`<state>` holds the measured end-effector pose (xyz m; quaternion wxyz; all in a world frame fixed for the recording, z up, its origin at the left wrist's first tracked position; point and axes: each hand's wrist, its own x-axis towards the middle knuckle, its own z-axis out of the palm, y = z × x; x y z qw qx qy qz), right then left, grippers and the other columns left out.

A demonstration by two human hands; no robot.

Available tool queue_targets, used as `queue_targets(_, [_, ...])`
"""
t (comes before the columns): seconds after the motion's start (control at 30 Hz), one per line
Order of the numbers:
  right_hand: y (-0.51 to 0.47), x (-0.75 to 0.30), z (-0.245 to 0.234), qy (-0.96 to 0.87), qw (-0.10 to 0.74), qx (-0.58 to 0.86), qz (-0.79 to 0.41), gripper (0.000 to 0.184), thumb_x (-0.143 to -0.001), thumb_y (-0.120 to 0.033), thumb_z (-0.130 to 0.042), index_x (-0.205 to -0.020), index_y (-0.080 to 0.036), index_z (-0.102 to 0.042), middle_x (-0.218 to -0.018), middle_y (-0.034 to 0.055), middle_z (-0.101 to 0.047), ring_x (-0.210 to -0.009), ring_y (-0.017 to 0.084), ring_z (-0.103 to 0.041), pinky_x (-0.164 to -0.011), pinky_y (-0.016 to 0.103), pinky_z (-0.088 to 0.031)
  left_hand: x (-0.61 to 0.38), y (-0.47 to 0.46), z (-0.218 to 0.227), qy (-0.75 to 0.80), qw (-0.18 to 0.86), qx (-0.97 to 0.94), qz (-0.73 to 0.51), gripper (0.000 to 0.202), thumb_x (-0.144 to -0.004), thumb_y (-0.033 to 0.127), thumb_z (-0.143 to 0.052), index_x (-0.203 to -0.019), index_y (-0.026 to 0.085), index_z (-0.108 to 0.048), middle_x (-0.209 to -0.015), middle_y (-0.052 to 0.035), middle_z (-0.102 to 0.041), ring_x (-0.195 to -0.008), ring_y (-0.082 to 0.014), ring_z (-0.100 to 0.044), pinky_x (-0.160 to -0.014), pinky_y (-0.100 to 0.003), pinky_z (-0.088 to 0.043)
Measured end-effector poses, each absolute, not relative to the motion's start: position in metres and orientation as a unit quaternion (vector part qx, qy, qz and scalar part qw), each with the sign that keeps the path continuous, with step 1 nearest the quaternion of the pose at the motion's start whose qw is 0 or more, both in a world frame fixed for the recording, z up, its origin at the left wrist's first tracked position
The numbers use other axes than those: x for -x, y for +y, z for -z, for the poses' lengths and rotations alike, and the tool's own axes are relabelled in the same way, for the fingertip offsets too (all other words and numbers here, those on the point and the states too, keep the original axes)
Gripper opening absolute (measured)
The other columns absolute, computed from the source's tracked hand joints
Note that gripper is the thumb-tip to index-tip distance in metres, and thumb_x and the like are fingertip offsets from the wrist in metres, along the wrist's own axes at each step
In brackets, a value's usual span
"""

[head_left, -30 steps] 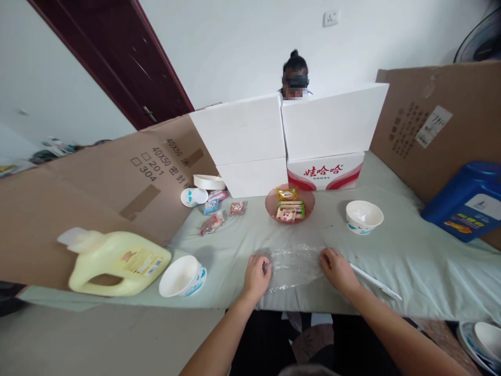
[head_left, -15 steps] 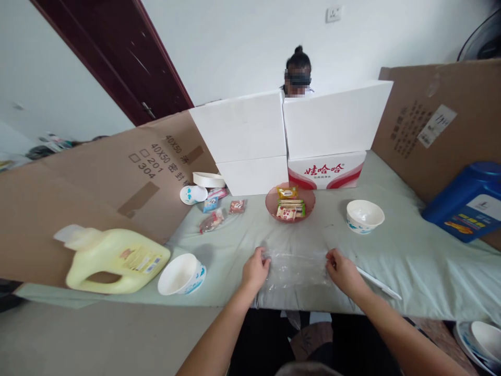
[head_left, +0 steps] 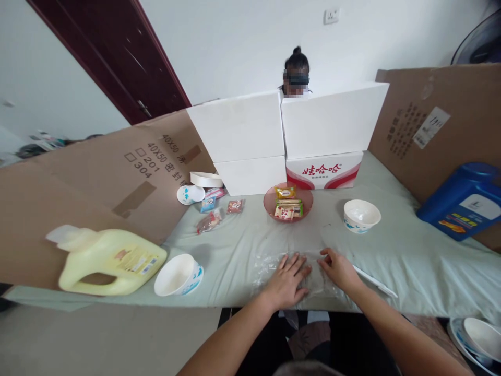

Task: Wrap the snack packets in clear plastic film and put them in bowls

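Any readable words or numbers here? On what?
"40X50 汤": left cardboard panel
"40X50 密封", end unclear: same panel
"201": same panel
"304": same panel
"娃哈哈": red-striped carton
"饮用纯净水": same carton
Too small or blurred: right cardboard panel, blue bottle, yellow jug, snack wrappers.

Cardboard (head_left: 94, 193) reads "40X50", "201", "304"; carton (head_left: 321, 172) "娃哈哈".

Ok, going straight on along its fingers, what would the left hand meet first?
The left hand, on clear plastic film, would probably meet the round, translucent pink bowl; exact line and depth unclear.
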<state>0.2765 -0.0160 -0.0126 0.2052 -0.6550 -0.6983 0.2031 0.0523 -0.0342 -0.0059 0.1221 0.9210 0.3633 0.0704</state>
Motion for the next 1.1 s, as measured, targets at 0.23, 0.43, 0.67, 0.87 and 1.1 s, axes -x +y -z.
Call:
queue_targets(0.23, [-0.014,-0.278,-0.002,-0.699,0.222,0.672,-0.102,0.023,-0.092,-0.024,-0.042,-0.105,-0.017,-0.06,-0.097,0.0109,-0.067,-0.086,0.022,-0.063,-0.072,0.031,-0.043,-0.051,-0.035,0.005,0.37,0.127,-0.919,-0.06,0.063,-0.091,0.052,-0.049,-0.146,0.028,-0.03,-0.156,-0.0052,-0.024,-0.146,-0.0264,-0.012,-0.117,-0.054,-0.009])
queue_targets(0.43, [-0.044,-0.259,-0.008,-0.799,0.278,0.532,-0.026,0.02,-0.094,-0.03,-0.045,-0.104,-0.019,-0.059,-0.098,0.0085,-0.063,-0.094,0.022,-0.058,-0.083,0.034,-0.045,-0.048,-0.032,0.014,0.389,0.118,-0.913,-0.038,0.06,-0.096,0.052,-0.038,-0.149,0.025,-0.024,-0.158,-0.0055,-0.019,-0.146,-0.0243,-0.008,-0.118,-0.052,-0.009])
queue_targets(0.67, [-0.073,-0.277,0.02,-0.71,0.216,0.67,0.016,0.04,-0.085,-0.06,-0.052,-0.079,-0.02,-0.055,-0.074,0.0077,-0.059,-0.075,0.027,-0.058,-0.071,0.04,-0.045,-0.044,-0.034,0.015,0.411,0.104,-0.903,-0.064,0.06,-0.094,0.049,-0.045,-0.147,0.025,-0.028,-0.156,-0.007,-0.024,-0.146,-0.0268,-0.01,-0.117,-0.054,-0.011])
queue_targets(0.87, [-0.076,-0.276,0.024,-0.697,0.328,0.63,-0.098,0.032,-0.097,-0.041,-0.033,-0.081,-0.022,-0.053,-0.08,0.0056,-0.065,-0.08,0.022,-0.061,-0.073,0.034,-0.045,-0.048,-0.034,0.012,0.406,0.104,-0.906,-0.054,0.062,-0.094,0.049,-0.045,-0.148,0.025,-0.028,-0.157,-0.0077,-0.021,-0.146,-0.0282,-0.01,-0.117,-0.055,-0.012])
queue_targets(1.1, [-0.071,-0.299,0.017,-0.688,0.174,0.704,-0.034,0.022,-0.093,-0.028,-0.04,-0.094,-0.017,-0.058,-0.074,0.0088,-0.067,-0.072,0.027,-0.064,-0.067,0.038,-0.046,-0.045,-0.034,0.014,0.424,0.099,-0.898,-0.065,0.067,-0.091,0.053,-0.047,-0.148,0.025,-0.026,-0.157,-0.0083,-0.02,-0.146,-0.0296,-0.009,-0.116,-0.055,-0.012])
